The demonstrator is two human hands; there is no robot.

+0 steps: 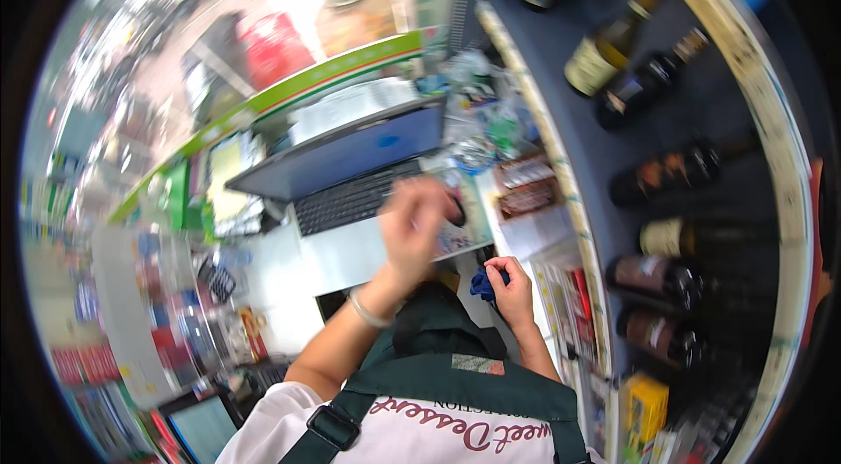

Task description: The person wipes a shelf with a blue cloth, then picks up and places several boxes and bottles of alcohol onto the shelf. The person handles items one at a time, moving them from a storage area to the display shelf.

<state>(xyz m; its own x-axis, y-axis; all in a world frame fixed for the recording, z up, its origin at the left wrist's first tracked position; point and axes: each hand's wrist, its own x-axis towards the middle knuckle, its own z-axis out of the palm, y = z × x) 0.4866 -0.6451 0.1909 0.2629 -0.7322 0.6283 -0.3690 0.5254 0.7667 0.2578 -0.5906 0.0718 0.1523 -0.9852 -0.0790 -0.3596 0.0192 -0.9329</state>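
My left hand, blurred and with its fingers curled, is over the right end of a black keyboard, beside a dark computer mouse. Whether it holds anything cannot be told. Lower and to the right, my right hand pinches a bunched dark blue cloth near the desk's front edge. Behind the keyboard stands a tilted monitor with a bluish screen. A dark green apron covers my chest.
Wine bottles lie and stand on a dark shelf at right. Plastic bags and brown packets sit beside the monitor. Papers and a green box are at left. Another screen stands lower left.
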